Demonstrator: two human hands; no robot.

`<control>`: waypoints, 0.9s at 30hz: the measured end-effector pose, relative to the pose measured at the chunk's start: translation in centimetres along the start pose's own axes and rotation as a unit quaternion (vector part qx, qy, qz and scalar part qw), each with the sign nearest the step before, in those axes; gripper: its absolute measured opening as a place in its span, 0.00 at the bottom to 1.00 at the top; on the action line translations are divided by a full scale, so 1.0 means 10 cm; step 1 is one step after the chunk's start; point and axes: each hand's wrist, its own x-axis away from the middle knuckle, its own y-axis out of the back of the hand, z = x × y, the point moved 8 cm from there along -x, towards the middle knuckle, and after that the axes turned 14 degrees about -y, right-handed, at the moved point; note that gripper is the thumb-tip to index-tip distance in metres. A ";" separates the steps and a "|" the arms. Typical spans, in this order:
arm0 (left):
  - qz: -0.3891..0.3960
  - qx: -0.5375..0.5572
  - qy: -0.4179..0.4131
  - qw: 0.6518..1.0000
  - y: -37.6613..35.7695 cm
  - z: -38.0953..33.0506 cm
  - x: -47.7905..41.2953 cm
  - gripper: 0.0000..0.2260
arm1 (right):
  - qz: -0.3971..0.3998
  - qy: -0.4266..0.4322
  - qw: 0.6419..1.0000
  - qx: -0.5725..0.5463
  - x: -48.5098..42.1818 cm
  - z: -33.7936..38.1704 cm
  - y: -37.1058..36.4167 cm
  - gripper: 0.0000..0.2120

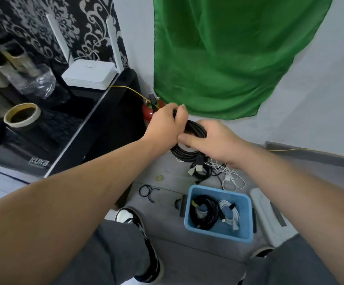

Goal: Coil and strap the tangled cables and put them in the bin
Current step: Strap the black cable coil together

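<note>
Head view, the only one I've got: both hands are up on a black coil (184,156), held above the floor. My left hand (166,122) curls over its top, pinching something there, too blurred to name. My right hand (212,140) grips the side, thumb across the loops. In the bin (247,206) below, a black bundle (205,212) and a white bundle (229,214) lie coiled. A tangle (218,171) of leads waits on the floor beyond. I'd say about halfway.
</note>
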 end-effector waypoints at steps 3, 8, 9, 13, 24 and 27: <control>-0.011 0.014 0.040 0.999 0.06 0.22 0.12 0.18 | 0.023 -0.017 0.999 0.022 -0.08 -0.06 -0.14 0.18; 0.017 -0.005 0.099 0.995 -0.08 0.59 0.28 0.18 | 0.008 -0.046 0.994 0.102 -0.20 -0.26 -0.42 0.18; 0.033 -0.006 0.118 0.992 -0.14 0.70 0.33 0.18 | 0.001 -0.053 0.992 0.111 -0.25 -0.34 -0.49 0.18; 0.081 0.026 0.211 0.974 -0.48 1.24 0.63 0.21 | 0.014 -0.096 0.986 0.138 -0.41 -0.78 -0.84 0.20; 0.385 -0.146 0.288 0.865 -1.76 2.60 1.52 0.11 | -0.042 -0.229 0.959 0.160 -1.02 -2.03 -0.87 0.25; 0.499 -0.154 0.258 0.813 -2.12 2.82 1.80 0.16 | -0.044 -0.225 0.960 0.163 -1.16 -2.12 -0.90 0.26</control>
